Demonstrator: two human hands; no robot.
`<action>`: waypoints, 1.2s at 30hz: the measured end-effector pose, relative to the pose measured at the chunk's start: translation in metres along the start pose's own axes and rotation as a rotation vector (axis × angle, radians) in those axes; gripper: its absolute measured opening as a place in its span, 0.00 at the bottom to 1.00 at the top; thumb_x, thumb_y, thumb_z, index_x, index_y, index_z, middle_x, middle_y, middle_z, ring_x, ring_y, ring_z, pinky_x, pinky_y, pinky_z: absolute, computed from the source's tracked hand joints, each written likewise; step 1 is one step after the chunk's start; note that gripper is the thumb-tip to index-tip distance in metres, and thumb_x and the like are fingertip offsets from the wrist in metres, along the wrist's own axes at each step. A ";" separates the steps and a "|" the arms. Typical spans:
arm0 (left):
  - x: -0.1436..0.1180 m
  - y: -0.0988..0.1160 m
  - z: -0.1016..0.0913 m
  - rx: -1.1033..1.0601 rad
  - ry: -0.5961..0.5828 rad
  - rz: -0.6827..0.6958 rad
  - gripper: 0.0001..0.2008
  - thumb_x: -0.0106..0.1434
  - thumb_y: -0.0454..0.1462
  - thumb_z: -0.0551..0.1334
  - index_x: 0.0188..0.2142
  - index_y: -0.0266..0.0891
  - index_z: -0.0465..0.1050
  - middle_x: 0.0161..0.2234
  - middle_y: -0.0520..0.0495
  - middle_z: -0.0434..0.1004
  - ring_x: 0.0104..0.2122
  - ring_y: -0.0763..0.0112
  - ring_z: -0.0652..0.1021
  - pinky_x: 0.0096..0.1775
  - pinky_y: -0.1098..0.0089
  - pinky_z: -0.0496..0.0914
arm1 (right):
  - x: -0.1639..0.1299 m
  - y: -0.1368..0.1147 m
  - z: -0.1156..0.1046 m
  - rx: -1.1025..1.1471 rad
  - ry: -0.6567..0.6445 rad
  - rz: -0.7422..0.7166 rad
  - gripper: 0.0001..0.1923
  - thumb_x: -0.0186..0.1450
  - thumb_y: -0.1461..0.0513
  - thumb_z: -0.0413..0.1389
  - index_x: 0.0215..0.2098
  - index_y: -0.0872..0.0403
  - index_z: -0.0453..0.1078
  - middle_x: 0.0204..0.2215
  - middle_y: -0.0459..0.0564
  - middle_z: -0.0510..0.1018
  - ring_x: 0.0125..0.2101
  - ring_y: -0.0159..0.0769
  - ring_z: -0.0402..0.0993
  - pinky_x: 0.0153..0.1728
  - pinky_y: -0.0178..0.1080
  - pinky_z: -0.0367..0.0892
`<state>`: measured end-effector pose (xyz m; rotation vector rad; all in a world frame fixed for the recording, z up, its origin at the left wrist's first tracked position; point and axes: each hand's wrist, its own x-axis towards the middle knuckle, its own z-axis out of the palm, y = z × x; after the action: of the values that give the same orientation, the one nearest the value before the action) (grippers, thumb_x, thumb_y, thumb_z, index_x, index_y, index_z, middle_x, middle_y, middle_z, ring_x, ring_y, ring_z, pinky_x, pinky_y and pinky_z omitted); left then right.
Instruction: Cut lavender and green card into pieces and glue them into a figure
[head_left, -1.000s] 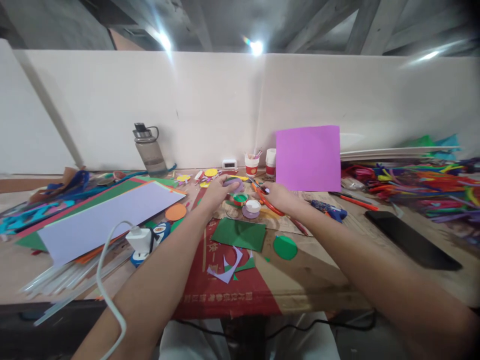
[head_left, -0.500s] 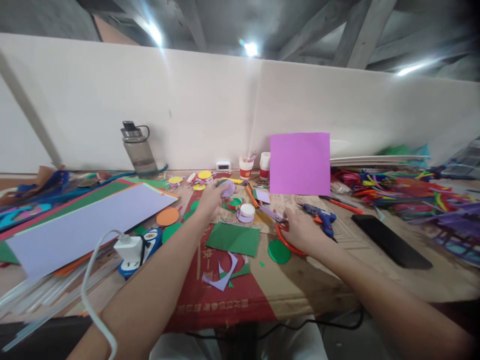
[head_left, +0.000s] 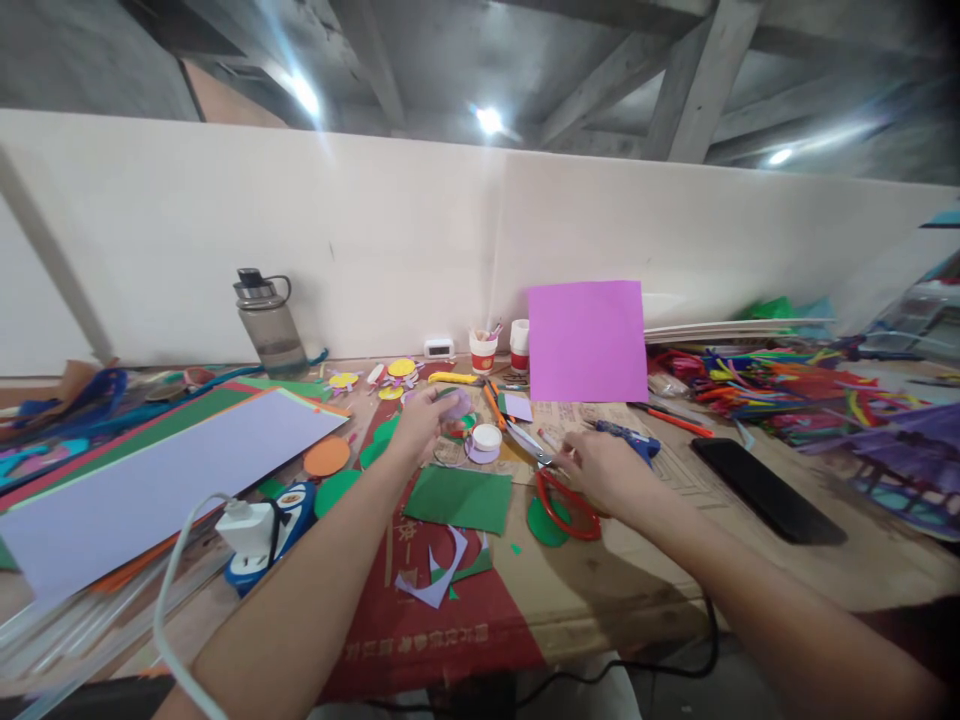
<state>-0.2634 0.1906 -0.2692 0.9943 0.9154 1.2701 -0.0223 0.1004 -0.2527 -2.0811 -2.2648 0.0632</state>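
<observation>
Between the fingers of my left hand (head_left: 421, 422) is a light purple paper circle (head_left: 454, 405), held above the table. My right hand (head_left: 596, 465) has its fingers pinched together, with a thin pencil-like stick (head_left: 550, 439) showing at the fingertips; its exact kind is too small to tell. Just below that hand lie red-handled scissors (head_left: 568, 512), blades apart and pointing away to the left, partly over a green paper circle (head_left: 541, 522). A round white lid-like piece (head_left: 487, 437) rests on another purple circle between the hands. A green paper sheet (head_left: 459, 498) lies nearer me.
Purple and green paper offcuts (head_left: 442, 575) lie in front. At right are a blue glue gun (head_left: 637, 440), a black phone (head_left: 765, 490) and a heap of colourful strips (head_left: 772, 385). Left stand a water bottle (head_left: 271, 325), stacked paper sheets (head_left: 187, 480) and a power strip (head_left: 292, 510).
My right hand has come off the scissors' handles, which now lie on the table, and a thin stick shows at its fingertips. My left hand still holds the purple circle. The view has tilted up slightly.
</observation>
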 end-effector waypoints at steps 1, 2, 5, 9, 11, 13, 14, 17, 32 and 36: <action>0.000 0.000 0.000 -0.007 -0.007 -0.001 0.08 0.53 0.31 0.67 0.34 0.34 0.72 0.31 0.46 0.79 0.30 0.69 0.80 0.23 0.75 0.72 | -0.001 0.008 -0.001 0.009 0.063 0.021 0.16 0.71 0.57 0.46 0.39 0.57 0.73 0.38 0.58 0.80 0.40 0.44 0.76 0.37 0.39 0.62; 0.000 -0.001 0.001 -0.014 -0.017 0.001 0.08 0.53 0.32 0.67 0.33 0.34 0.72 0.31 0.46 0.79 0.30 0.69 0.80 0.23 0.75 0.72 | -0.002 0.017 -0.001 -0.008 0.128 0.038 0.16 0.71 0.57 0.46 0.40 0.57 0.72 0.39 0.58 0.80 0.41 0.43 0.76 0.38 0.39 0.62; 0.001 -0.004 0.002 -0.018 -0.025 0.006 0.09 0.53 0.32 0.68 0.34 0.34 0.72 0.32 0.46 0.79 0.30 0.69 0.80 0.23 0.75 0.73 | -0.007 0.045 0.004 -0.150 0.186 0.195 0.19 0.70 0.53 0.48 0.44 0.60 0.71 0.40 0.63 0.78 0.43 0.49 0.76 0.38 0.41 0.63; 0.003 -0.009 0.004 0.008 0.009 0.004 0.10 0.53 0.32 0.68 0.35 0.34 0.71 0.33 0.46 0.78 0.31 0.67 0.80 0.22 0.74 0.72 | -0.009 0.072 0.024 -0.205 0.076 0.350 0.25 0.70 0.50 0.48 0.46 0.66 0.69 0.41 0.68 0.78 0.42 0.53 0.77 0.37 0.43 0.65; 0.003 -0.011 0.004 0.017 0.022 0.004 0.10 0.53 0.32 0.68 0.36 0.34 0.71 0.33 0.46 0.78 0.30 0.67 0.80 0.22 0.74 0.73 | -0.006 0.080 0.034 -0.176 0.092 0.353 0.24 0.69 0.52 0.49 0.49 0.66 0.68 0.45 0.70 0.77 0.43 0.51 0.77 0.38 0.42 0.66; 0.003 -0.012 0.005 0.027 0.031 -0.002 0.09 0.54 0.32 0.67 0.36 0.34 0.71 0.33 0.46 0.78 0.30 0.68 0.80 0.23 0.73 0.73 | -0.001 0.086 0.039 -0.117 0.117 0.352 0.23 0.68 0.55 0.52 0.50 0.66 0.68 0.46 0.69 0.77 0.44 0.49 0.77 0.38 0.40 0.66; 0.003 -0.013 0.005 0.031 0.036 -0.006 0.08 0.55 0.32 0.66 0.35 0.34 0.71 0.33 0.46 0.78 0.30 0.67 0.80 0.23 0.73 0.73 | 0.001 0.090 0.041 -0.078 0.129 0.359 0.21 0.67 0.56 0.52 0.50 0.66 0.69 0.46 0.68 0.78 0.44 0.48 0.77 0.37 0.39 0.66; 0.001 -0.015 0.005 0.045 0.037 -0.019 0.07 0.56 0.32 0.66 0.35 0.34 0.72 0.32 0.46 0.78 0.29 0.68 0.80 0.24 0.72 0.74 | 0.005 0.100 0.044 0.068 0.118 0.418 0.18 0.65 0.57 0.53 0.45 0.65 0.72 0.38 0.65 0.80 0.37 0.46 0.79 0.31 0.37 0.64; 0.007 -0.016 0.000 0.038 0.020 0.073 0.09 0.53 0.34 0.68 0.34 0.35 0.73 0.32 0.46 0.78 0.30 0.67 0.79 0.22 0.73 0.72 | -0.065 -0.021 -0.028 0.669 0.117 -0.445 0.15 0.64 0.56 0.55 0.49 0.49 0.68 0.39 0.51 0.74 0.36 0.37 0.71 0.38 0.38 0.68; 0.007 -0.014 -0.001 0.030 0.046 0.073 0.10 0.53 0.34 0.67 0.36 0.35 0.73 0.32 0.46 0.78 0.29 0.68 0.79 0.22 0.73 0.72 | -0.085 -0.109 -0.014 0.741 -0.352 -0.820 0.34 0.57 0.50 0.62 0.60 0.32 0.61 0.48 0.44 0.75 0.43 0.39 0.73 0.39 0.36 0.69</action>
<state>-0.2591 0.1971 -0.2823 1.0338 0.9426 1.3491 -0.1226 0.0063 -0.2327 -0.7633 -2.5167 1.0756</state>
